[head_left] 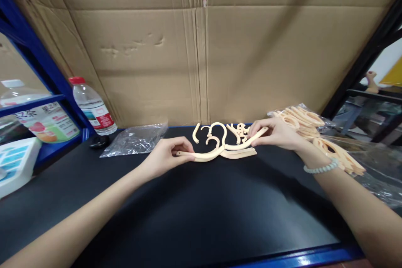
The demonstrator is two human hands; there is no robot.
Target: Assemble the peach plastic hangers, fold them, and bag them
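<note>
A cream plastic hanger (pixel 220 150) lies across the black table top (pixel 188 213). My left hand (pixel 166 155) pinches its left arm end. My right hand (pixel 276 132) grips the right arm end, lifted slightly off the surface. The hanger's hook (pixel 220 127) curves up behind the arms. A second hanger arm piece (pixel 240 153) lies just under the held one. Several loose cream hooks and small parts (pixel 234 130) lie scattered behind them. A bead bracelet (pixel 320 168) sits on my right wrist.
A clear bag of more cream hanger parts (pixel 317 134) lies at the right. An empty clear plastic bag (pixel 135 139) and a water bottle with a red cap (pixel 92 106) stand at the left rear. Cardboard (pixel 201 50) walls the back; blue shelving (pixel 34 54) is at left.
</note>
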